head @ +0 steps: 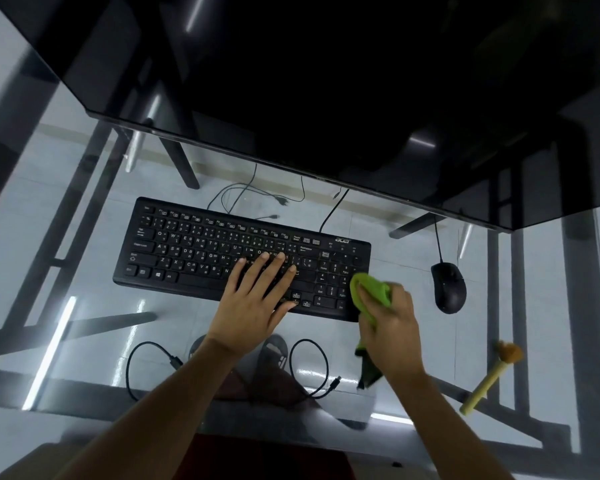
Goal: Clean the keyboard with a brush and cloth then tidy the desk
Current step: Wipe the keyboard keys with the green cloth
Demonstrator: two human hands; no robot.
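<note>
Cloth-wiping step. Black keyboard [222, 251] lies flat on the glass worktop [84, 341], just in front of the monitor [291, 81]. Left hand [257, 299] rests palm-down on the right-middle keys, fingers [264, 257] spread open and gripping nothing; it looks like a brace to stop the board sliding. Right hand [392, 323] has its fingers closed around a bunched green cloth [369, 292], pressed at the keyboard's right end by the number pad; a darker tail of cloth hangs below the wrist.

Brush [489, 379] lies on the worktop well to the right, untouched now, bristle head pointing away from the person. Mouse [448, 287] sits just right of the keyboard, apart from it. A looped cable [309, 368] lies near the front edge.

To do this step well, judging from here:
- keep the left palm pressing down so the board stays put
- wipe in rows from the number pad leftward, moving the bracing hand off each area as the cloth reaches it
- use a folded edge for gaps between keys
- keep the dangling tail clear of the mouse

Likely mid-task; tidying not yet done.
</note>
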